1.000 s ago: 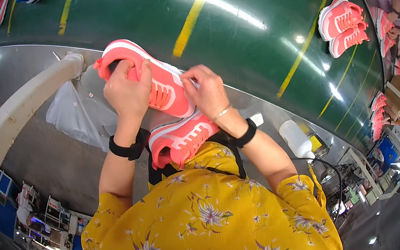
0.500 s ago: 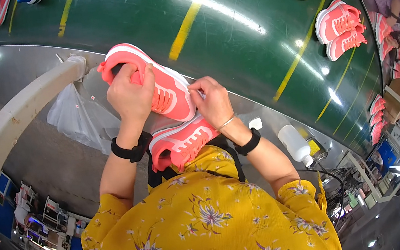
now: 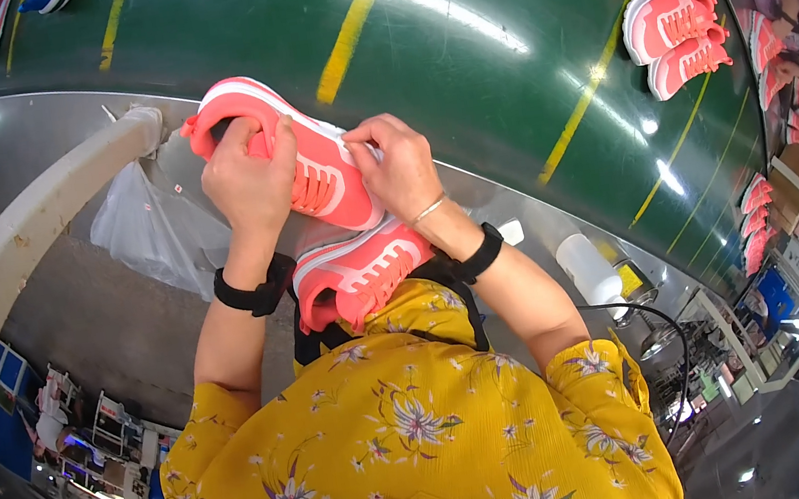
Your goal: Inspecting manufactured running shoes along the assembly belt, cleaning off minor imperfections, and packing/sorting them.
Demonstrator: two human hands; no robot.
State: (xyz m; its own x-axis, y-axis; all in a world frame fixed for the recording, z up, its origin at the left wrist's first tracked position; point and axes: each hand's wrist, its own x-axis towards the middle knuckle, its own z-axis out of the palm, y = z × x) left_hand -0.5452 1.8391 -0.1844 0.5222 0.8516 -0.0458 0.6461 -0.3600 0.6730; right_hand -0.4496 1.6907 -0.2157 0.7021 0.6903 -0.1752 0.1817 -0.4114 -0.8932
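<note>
A coral-pink sneaker (image 3: pixel 319 155) with a white sole is tipped on its side in front of me. My left hand (image 3: pixel 252 180) grips it at the collar, fingers inside the opening and thumb outside. At the edge of its sole near the forefoot, my right hand (image 3: pixel 395 164) pinches with thumb and forefinger; whatever lies between those fingertips is too small to make out. Below it, nearer my body, rests a second coral sneaker (image 3: pixel 362 273) by my lap, its laces facing up and neither hand holding it.
A green conveyor belt (image 3: pixel 459 90) with yellow lines runs beyond the metal edge. Pairs of coral sneakers (image 3: pixel 676 31) stand on it at the right. A white bottle (image 3: pixel 589 268) and a metal can sit right of me. A curved pale pipe (image 3: pixel 42 216) and plastic bag (image 3: pixel 154 221) are left.
The shoes on the belt have shifted up and the belt's yellow lines slightly left in view. My right hand has moved a little left and up along the sole edge. The left hand keeps its grip.
</note>
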